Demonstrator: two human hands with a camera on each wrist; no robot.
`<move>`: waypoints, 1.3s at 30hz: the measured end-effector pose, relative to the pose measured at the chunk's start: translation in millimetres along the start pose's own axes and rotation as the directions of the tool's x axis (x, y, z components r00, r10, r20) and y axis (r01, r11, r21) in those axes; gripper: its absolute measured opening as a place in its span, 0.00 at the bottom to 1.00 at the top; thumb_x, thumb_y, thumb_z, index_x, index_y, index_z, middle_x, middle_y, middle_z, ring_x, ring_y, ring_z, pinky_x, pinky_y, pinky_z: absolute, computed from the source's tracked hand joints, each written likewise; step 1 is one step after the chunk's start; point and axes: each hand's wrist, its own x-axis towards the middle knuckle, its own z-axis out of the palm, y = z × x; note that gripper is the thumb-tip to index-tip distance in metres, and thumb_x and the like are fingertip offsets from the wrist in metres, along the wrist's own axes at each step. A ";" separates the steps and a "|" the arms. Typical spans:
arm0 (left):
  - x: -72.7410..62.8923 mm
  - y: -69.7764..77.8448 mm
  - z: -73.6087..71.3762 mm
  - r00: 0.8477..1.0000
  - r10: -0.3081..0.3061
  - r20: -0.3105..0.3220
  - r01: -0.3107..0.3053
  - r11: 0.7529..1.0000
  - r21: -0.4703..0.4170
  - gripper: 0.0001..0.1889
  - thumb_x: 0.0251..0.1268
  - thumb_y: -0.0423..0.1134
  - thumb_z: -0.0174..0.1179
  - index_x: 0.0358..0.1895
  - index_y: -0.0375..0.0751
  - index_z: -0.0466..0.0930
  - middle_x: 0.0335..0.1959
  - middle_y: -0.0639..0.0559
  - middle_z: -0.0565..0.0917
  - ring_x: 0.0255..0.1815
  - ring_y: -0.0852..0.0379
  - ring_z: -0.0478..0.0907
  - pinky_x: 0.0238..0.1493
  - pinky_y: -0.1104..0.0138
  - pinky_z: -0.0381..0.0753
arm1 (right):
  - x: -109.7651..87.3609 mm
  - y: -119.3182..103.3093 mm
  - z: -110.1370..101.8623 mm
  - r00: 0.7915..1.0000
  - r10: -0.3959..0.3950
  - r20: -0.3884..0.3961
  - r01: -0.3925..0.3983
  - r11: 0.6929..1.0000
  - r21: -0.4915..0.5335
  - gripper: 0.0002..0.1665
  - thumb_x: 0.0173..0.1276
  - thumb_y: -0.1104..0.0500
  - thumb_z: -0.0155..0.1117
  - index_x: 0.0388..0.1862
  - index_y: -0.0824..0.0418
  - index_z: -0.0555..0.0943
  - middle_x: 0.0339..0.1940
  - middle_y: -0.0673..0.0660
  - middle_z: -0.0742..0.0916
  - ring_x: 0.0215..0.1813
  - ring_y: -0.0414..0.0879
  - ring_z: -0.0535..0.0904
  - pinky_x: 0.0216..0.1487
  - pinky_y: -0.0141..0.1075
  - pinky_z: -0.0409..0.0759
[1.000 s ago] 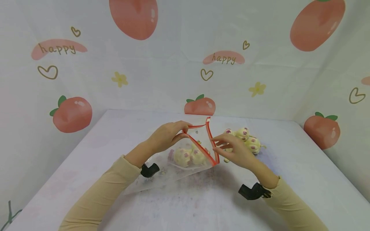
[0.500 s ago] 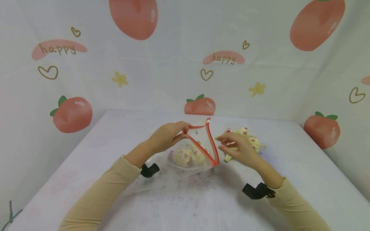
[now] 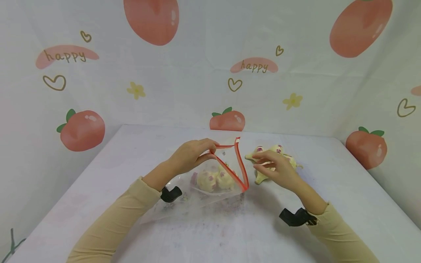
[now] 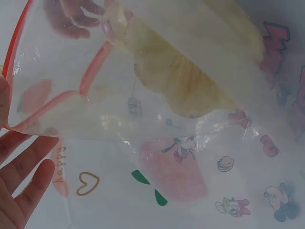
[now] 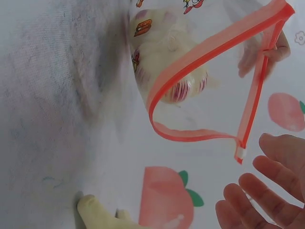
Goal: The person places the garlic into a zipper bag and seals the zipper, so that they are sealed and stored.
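My left hand (image 3: 192, 155) pinches the red-edged rim of a clear zip bag (image 3: 242, 168) and holds its mouth spread. Through the film show bulbs of garlic (image 3: 207, 181), whitish with purple streaks. Cartoon prints on the bag (image 4: 176, 148) show in the left wrist view. In the right wrist view the mouth gapes wide, a white slider (image 5: 241, 152) at one corner of the rim. My right hand (image 3: 279, 170), fingers loosely bent with nothing between them, is to the right of the mouth and overlaps a pile of loose garlic bulbs (image 3: 261, 177) in the head view.
The pile lies on a white cloth-covered table (image 3: 210, 230), right of the bag. A white curtain (image 3: 184, 80) with peach prints stands behind and at both sides. Black wrist mounts (image 3: 297, 217) sit near both cuffs.
My right hand has moved right, away from the bag's rim to the garlic pile. My left hand keeps its hold, and the bag's rim has sunk slightly.
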 end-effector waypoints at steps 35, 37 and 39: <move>-2.8 -1.3 0.5 0.999 -0.036 0.013 0.037 0.986 -0.164 0.10 0.57 0.35 0.62 0.39 0.37 0.72 0.46 0.44 0.83 0.43 0.54 0.83 0.45 0.69 0.81 | -13.5 28.1 -20.1 0.980 0.198 -0.034 -0.201 0.974 -0.104 0.17 0.59 0.66 0.66 0.48 0.70 0.79 0.45 0.66 0.84 0.42 0.50 0.84 0.41 0.41 0.84; -2.6 -1.0 0.5 0.999 -0.034 0.013 0.036 0.986 -0.165 0.10 0.57 0.35 0.62 0.39 0.37 0.72 0.46 0.44 0.83 0.43 0.54 0.83 0.45 0.69 0.81 | -14.6 29.4 -20.3 0.977 0.212 -0.022 -0.213 0.971 -0.104 0.18 0.59 0.66 0.66 0.48 0.71 0.79 0.46 0.68 0.84 0.44 0.58 0.83 0.42 0.46 0.83; -2.6 -1.0 0.6 0.999 -0.035 0.013 0.037 0.985 -0.166 0.10 0.57 0.35 0.63 0.39 0.37 0.72 0.46 0.44 0.83 0.43 0.54 0.83 0.45 0.69 0.82 | -15.8 30.5 -20.6 0.973 0.230 -0.010 -0.230 0.968 -0.105 0.18 0.60 0.65 0.65 0.49 0.71 0.78 0.48 0.68 0.84 0.45 0.61 0.82 0.43 0.48 0.83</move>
